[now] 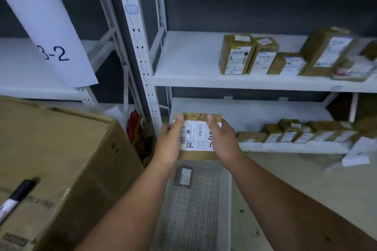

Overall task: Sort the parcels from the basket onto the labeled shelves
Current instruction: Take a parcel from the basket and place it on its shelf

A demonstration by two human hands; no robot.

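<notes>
Head view, looking down over two bare forearms. Flat brown cardboard parcel point(197, 136) with a white barcode label, held up between both hands directly above the far end of the white perforated plastic basket point(225, 193). Left hand point(171, 142) gripping the parcel's left edge, thumb laid over the label's upper left corner. Right hand point(222, 140) gripping the right edge, thumb pressed near the top, partly covering a handwritten black mark. Handwriting reading roughly "-2" on the bare cardboard strip along the parcel's top; first character half hidden by the left thumb. Hands apart, one at each side, both clamped on the same parcel.

Down in the basket, just below the held parcel: one small brown parcel point(183, 176) with a white label, lying flat on the mesh floor. Beyond the basket and to its right: lower white metal shelf point(255, 112) carrying a row of small labelled brown parcels point(293, 133). Above that, upper white shelf point(189, 63) with a cluster of taller brown boxes point(263, 55) toward its right end. Left of the basket: large brown cardboard carton point(67, 155), with a black marker pen point(17, 196) lying on its top. Above the carton, a white paper sheet point(51, 40) marked "3-2" hanging on the neighbouring shelf frame. Something red point(132, 126), blurred, between the carton and the shelf upright.
</notes>
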